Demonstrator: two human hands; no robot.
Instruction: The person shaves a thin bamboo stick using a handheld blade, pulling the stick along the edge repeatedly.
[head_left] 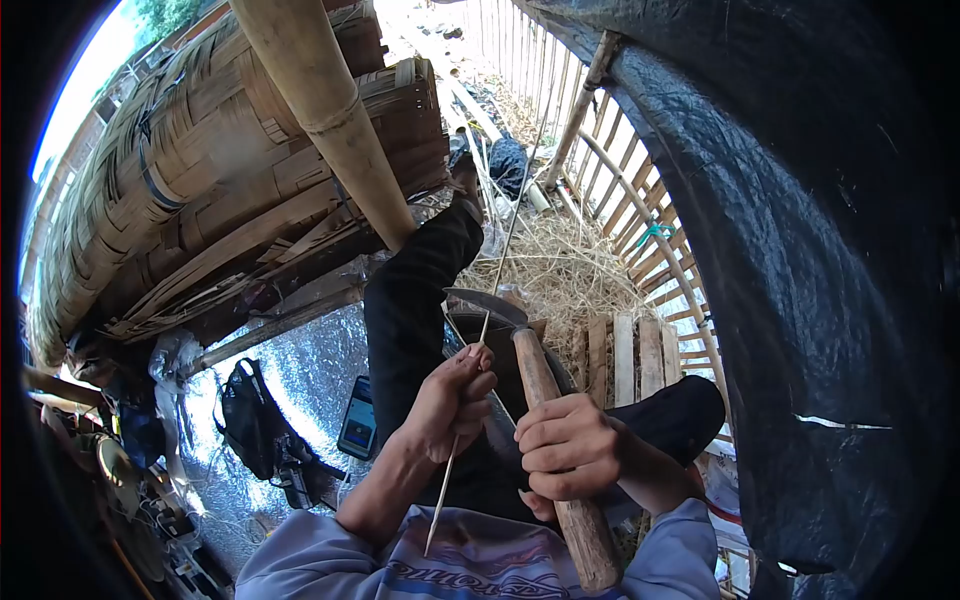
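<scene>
My left hand (452, 402) is closed around a thin bamboo strip (441, 500), which runs from my lap up past the blade and away from me. In my right hand (568, 446) is a curved-blade knife, gripped by its thick wooden handle (540, 370). The handle's lower end reaches down towards my shirt. The knife's dark blade (490, 303) curves to the left, just beyond my left hand, and crosses the strip. Whether its edge touches the strip I cannot tell.
A phone (358, 418) and a black bag (250, 420) lie on a shiny sheet (300, 365) at left. Rolled woven bamboo (200, 150) and a bamboo pole (320, 110) stand above them. Straw (575, 260) covers ground ahead; a dark tarp (800, 250) hangs at right beside a slatted fence (640, 220).
</scene>
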